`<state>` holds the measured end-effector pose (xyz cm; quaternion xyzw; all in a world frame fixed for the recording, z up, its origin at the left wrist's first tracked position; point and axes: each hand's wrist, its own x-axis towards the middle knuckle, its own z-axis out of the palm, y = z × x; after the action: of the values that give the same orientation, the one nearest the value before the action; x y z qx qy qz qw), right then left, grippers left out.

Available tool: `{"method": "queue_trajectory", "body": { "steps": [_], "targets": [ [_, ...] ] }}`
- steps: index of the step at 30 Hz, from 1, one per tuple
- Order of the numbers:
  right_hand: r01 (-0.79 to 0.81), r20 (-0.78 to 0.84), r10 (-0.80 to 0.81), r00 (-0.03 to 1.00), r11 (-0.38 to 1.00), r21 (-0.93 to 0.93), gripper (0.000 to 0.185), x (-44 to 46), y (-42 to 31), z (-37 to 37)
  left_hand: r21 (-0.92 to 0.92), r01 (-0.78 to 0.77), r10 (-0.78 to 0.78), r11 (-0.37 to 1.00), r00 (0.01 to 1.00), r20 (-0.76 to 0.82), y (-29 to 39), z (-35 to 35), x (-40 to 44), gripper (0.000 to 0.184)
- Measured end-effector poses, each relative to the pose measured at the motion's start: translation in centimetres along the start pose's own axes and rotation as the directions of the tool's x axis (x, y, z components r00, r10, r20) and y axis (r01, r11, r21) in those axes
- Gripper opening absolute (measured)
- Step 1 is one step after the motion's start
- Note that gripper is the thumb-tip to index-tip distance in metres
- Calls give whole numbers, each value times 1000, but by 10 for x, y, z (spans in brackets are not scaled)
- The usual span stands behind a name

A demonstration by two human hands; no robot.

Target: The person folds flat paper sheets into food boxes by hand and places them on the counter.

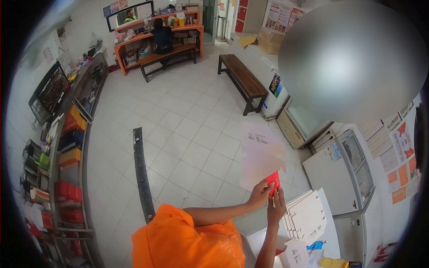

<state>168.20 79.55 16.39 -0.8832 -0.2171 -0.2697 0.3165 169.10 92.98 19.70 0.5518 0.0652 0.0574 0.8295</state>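
Both hands meet over the near right of the view, around a small flat red card [273, 180], perhaps folded. My left hand [258, 195] grips its left side with the fingers curled. From below, my right hand [277, 206] pinches its lower edge. Just right of my hands lies a stack of flat white cardboard pieces [306, 214] with notched edges, on a pale table [331, 232]. Another white cardboard piece [296, 254] with printing lies nearer, with a bit of red beside it.
Blue and yellow items lie at the table's near end. A white chest freezer [333, 172] stands to the right. A wooden bench [243, 80] is ahead. Another person [161, 38] sits at an orange counter [201, 33]. Cluttered shelves [67, 178] line the left wall.
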Motion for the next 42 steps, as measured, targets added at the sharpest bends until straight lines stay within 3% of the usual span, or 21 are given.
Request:
{"method": "queue_trajectory", "body": {
  "steps": [4,7,10,11,14,18,19,22,23,26,27,30,31,32,35,38,39,42],
  "targets": [
    [-130,-49,139,989,980,152,41,0,-19,-5,37,54,-60,998,985,164,-21,-13,-4,32],
    [-279,9,295,955,891,359,39,-7,-28,-5,-100,197,-179,975,970,164,-5,-13,-11,37],
    [-122,72,108,992,963,240,34,-21,-48,-24,89,120,-132,989,981,142,-10,-29,-9,43],
    [-127,38,122,992,959,255,34,-24,-58,-24,51,189,-196,981,962,192,-16,-30,-16,48],
    [-242,-131,267,955,953,180,33,-28,-65,-16,15,203,-201,979,951,234,-11,-15,-49,47],
    [-366,-201,529,824,769,524,37,-29,-81,-11,3,22,-22,1000,963,267,-25,-5,-61,42],
    [-401,-145,538,830,757,516,44,-35,-74,-16,-62,61,-45,996,972,232,-15,-2,-67,35],
    [-482,70,593,802,575,661,59,-51,-77,-44,387,-5,-81,922,975,205,22,-15,-90,32],
    [-539,48,652,757,580,611,64,-53,-81,-51,419,-86,-17,904,971,237,9,-21,-93,33],
    [-627,111,644,757,666,404,62,-74,-55,-67,515,-99,-160,851,886,436,4,-37,-108,30],
    [-435,-95,516,852,796,420,52,-74,-50,-59,537,-34,-264,843,843,468,3,-43,-112,29],
    [-669,138,655,743,737,99,41,-90,-39,-86,577,166,-516,800,680,521,-6,-63,-113,25],
    [-728,172,719,673,602,328,28,-95,-39,-88,561,243,-569,791,628,531,-12,-68,-109,23],
    [-714,288,654,700,618,330,25,-99,-39,-92,546,322,-619,773,571,540,-17,-72,-109,21],
    [-636,595,384,706,714,293,19,-80,-62,-120,650,44,-480,759,712,513,8,-61,-113,19],
    [-647,443,514,735,728,228,18,-78,-81,-119,665,-132,-327,735,791,518,5,-49,-125,20],
    [-664,315,597,738,724,184,17,-79,-82,-115,597,-155,-270,787,784,559,6,-48,-124,21],
    [-671,510,469,721,657,344,14,-83,-85,-125,567,-25,-377,823,723,579,21,-37,-121,25]
  ]
}}
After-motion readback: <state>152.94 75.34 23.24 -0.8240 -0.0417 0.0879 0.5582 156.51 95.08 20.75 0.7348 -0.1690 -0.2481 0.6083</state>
